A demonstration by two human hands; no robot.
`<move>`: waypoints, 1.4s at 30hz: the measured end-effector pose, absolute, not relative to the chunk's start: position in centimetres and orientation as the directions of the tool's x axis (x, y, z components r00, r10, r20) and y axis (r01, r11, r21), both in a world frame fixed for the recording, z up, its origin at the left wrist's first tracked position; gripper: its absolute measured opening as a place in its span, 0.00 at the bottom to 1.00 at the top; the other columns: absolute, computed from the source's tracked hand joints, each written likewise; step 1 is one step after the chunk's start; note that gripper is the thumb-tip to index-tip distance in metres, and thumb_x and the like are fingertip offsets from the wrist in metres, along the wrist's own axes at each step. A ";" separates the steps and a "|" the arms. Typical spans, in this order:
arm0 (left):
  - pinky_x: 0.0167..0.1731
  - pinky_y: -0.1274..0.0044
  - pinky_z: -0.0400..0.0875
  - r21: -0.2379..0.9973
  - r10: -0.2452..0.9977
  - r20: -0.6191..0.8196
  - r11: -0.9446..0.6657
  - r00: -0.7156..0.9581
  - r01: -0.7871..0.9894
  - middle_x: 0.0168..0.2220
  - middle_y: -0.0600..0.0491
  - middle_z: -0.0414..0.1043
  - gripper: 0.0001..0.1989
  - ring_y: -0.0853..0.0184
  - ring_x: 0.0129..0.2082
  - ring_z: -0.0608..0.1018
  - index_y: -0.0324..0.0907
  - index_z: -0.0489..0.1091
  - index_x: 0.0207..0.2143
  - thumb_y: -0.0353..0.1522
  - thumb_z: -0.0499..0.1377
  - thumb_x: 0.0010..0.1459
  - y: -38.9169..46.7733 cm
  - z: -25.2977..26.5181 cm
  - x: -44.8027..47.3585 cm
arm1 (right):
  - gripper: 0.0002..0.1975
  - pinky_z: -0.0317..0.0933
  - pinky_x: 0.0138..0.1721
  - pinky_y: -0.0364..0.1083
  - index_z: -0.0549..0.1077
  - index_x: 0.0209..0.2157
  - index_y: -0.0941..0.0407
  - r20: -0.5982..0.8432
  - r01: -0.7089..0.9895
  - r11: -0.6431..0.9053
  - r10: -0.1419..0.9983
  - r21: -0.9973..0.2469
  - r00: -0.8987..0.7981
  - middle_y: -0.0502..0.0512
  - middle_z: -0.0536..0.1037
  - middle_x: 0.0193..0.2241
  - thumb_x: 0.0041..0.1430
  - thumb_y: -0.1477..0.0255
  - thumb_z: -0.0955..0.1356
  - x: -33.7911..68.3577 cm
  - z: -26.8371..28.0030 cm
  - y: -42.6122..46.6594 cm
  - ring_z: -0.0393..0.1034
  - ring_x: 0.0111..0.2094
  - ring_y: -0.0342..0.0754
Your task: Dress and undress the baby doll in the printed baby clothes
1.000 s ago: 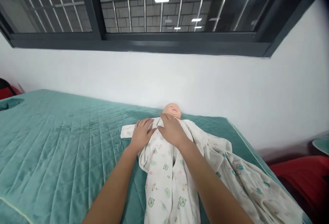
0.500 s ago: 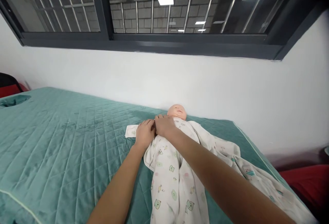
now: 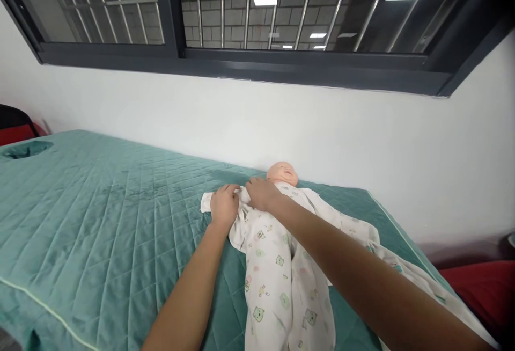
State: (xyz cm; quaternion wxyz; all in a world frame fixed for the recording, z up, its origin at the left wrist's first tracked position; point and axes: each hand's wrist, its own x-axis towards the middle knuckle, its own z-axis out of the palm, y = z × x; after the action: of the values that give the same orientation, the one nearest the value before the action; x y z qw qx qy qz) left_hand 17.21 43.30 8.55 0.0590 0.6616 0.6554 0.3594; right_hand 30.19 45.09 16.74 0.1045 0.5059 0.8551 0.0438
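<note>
A baby doll [image 3: 282, 172] lies on its back with its head by the wall, dressed in a white baby romper [image 3: 267, 265] printed with green bears. My left hand [image 3: 224, 204] is closed around the romper's sleeve on the left, and the white cuff sticks out past it. Close to the doll's shoulder, my right hand [image 3: 260, 193] has its fingers curled on the upper part of that same sleeve. A short stretch of white cloth shows between the two hands. My fingertips are partly hidden behind the hands.
A green quilted cover [image 3: 120, 222] spreads under the doll. White printed cloth [image 3: 402, 265] trails to the right beneath my right forearm. Behind stands a white wall [image 3: 201, 109] under a dark-framed window [image 3: 261, 69]. Red material [image 3: 475, 286] lies beyond the right edge.
My hands have moved slightly apart, exposing sleeve cloth between them. Less of the cuff shows beyond my left hand. The whole view has shifted a little.
</note>
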 end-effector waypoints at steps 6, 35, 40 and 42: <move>0.49 0.69 0.67 0.495 0.936 0.331 -0.066 -0.117 0.866 0.48 0.50 0.76 0.16 0.59 0.50 0.75 0.49 0.72 0.50 0.31 0.51 0.62 43.1 8.9 17.6 | 0.17 0.65 0.43 0.52 0.71 0.50 0.58 -0.236 0.802 0.566 0.819 0.189 -0.523 0.65 0.74 0.47 0.62 0.66 0.67 28.9 16.7 46.5 0.72 0.45 0.58; 0.49 0.61 0.67 0.341 0.921 0.333 0.085 -0.205 0.936 0.49 0.44 0.71 0.17 0.53 0.51 0.71 0.44 0.67 0.50 0.26 0.49 0.61 42.3 8.6 17.1 | 0.15 0.64 0.41 0.49 0.73 0.48 0.55 -0.114 0.856 0.500 0.866 0.134 -0.488 0.61 0.75 0.45 0.63 0.64 0.67 31.9 19.7 45.0 0.73 0.43 0.56; 0.61 0.44 0.46 0.263 0.905 0.425 -0.120 -0.003 0.957 0.56 0.46 0.68 0.24 0.54 0.56 0.69 0.49 0.61 0.60 0.29 0.54 0.60 42.2 8.6 17.4 | 0.17 0.65 0.43 0.51 0.71 0.52 0.56 -0.060 0.849 0.527 0.850 0.047 -0.524 0.61 0.75 0.47 0.62 0.67 0.65 30.2 17.9 43.8 0.72 0.45 0.56; 0.61 0.41 0.38 0.264 0.902 0.431 -0.160 0.032 0.951 0.56 0.46 0.68 0.25 0.53 0.56 0.68 0.49 0.60 0.61 0.31 0.55 0.61 42.2 8.5 17.5 | 0.19 0.65 0.47 0.50 0.69 0.55 0.55 0.029 0.837 0.545 0.838 -0.047 -0.544 0.59 0.74 0.50 0.64 0.69 0.63 31.3 17.7 42.6 0.71 0.47 0.54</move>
State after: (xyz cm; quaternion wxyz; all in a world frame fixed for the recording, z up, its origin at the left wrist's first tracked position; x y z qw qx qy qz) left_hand 17.52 42.22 8.52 -0.0479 0.7167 0.6462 0.2577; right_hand 31.26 42.61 17.74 -0.0240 0.4768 0.8786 -0.0138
